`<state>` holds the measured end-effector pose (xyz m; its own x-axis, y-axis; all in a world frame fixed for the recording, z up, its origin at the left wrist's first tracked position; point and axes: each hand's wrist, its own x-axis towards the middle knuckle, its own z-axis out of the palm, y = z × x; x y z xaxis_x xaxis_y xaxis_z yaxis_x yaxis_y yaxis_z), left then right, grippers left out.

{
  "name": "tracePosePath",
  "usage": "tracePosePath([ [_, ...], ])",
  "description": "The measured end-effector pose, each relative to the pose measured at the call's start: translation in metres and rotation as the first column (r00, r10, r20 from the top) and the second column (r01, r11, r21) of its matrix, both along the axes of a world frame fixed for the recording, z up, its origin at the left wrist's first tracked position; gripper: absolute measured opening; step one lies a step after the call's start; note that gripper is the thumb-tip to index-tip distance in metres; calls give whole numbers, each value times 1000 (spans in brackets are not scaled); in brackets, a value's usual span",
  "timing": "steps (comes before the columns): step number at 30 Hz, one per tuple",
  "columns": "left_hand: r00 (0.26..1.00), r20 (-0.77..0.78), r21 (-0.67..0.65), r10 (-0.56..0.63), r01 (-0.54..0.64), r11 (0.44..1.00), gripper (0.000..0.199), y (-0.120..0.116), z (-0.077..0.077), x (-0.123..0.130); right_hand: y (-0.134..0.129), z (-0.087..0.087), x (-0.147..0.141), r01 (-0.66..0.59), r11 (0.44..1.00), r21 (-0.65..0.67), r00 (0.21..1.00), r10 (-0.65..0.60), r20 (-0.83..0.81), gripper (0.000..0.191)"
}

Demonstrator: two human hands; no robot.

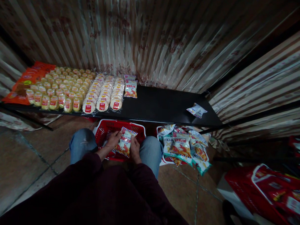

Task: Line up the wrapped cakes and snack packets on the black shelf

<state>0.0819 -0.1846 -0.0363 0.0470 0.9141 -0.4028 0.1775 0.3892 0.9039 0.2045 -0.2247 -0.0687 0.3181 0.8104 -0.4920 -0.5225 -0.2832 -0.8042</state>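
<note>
- Maroon sweater [114, 197] filled the near foreground; jeans-clad knees [83, 143] flanked a red basket [140, 128].
- Left hand [113, 140] gripped the left side of a printed snack packet [126, 143]; right hand [135, 149] gripped its right side. Packet was held over the basket, between the knees, its face tilted up.
- Basket's far rim sat just below the front edge of a black shelf [159, 103]; right knee stood close by the basket's right side, a tight gap for the forearm.
- Shelf, left to right: orange bag [22, 86], ranks of yellow packaged cakes [62, 89], three rows of round white wafers [102, 94], then similar packets [130, 88] touching or just beside the last row.
- Long black stretch ran from those to a lone packet [196, 110] near the right end.
- Second basket [158, 132], right of the right knee, was heaped past its rim; a teal-edged packet [201, 164] overhung the right side.
- Pleated curtain [137, 43] bounded the shelf's back edge.
</note>
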Motion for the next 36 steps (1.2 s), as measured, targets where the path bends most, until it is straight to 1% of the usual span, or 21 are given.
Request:
tracePosePath([
  [2,998,70,4,3,-3,1000,43,-2,6,0,4,4,6,7,1000,-11,999,-6,46,42],
  [4,994,106,9,-13,12,1000,48,-5,12,-1,8,10,12,-3,1000,-18,997,4,78,44],
  [7,986,158,-6,-42,44,999,53,-7,18,0,13,18,17,-45,999,-2,993,45,112,45],
  [9,983,184,-13,-29,32,999,53,-7,20,1,16,22,20,-82,997,7,987,80,138,45],
  [12,986,165,11,15,-17,1000,50,-5,21,5,19,27,24,-130,991,14,978,126,167,46],
  [15,990,138,44,34,-40,998,48,-1,22,8,21,32,28,-159,987,26,973,153,172,47],
  [21,984,132,77,118,-129,989,45,7,27,14,19,44,35,-220,970,101,972,208,113,46],
  [24,984,110,108,139,-151,983,43,13,26,16,18,46,36,-212,969,127,973,197,122,43],
  [28,980,113,121,162,-175,977,41,21,26,18,17,43,36,-170,978,123,982,157,108,43],
  [31,979,106,126,173,-186,974,39,23,28,20,16,41,36,-162,978,135,985,151,89,44],
  [36,979,89,127,185,-196,972,37,23,33,22,17,40,34,-125,978,167,987,106,118,37],
])
